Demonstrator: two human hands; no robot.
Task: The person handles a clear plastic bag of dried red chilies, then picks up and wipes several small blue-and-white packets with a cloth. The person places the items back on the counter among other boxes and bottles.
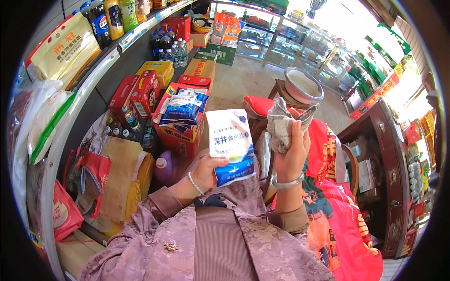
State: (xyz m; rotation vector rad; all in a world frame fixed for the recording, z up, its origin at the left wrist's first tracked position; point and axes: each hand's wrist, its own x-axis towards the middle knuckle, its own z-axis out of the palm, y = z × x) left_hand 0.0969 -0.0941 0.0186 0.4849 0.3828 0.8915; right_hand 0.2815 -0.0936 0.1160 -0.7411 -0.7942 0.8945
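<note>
My left hand (207, 172) grips the lower left edge of a white and blue bag of edible salt (230, 140), its printed front facing me. To the right, my right hand (293, 154) is raised and closed around a crumpled grey cloth (281, 128). Bag and cloth are apart. Left of the salt bag, more blue and white bags (182, 105) lie piled on a red carton (179, 137).
Shelves with drink bottles (100, 26) and a noodle pack (65, 52) run along the left. A basin (303, 86) rests on a wooden stool (281, 92) ahead. Red bags (348, 210) lie at right beside a dark wooden cabinet (393, 182). A purple jug (167, 167) stands below the carton.
</note>
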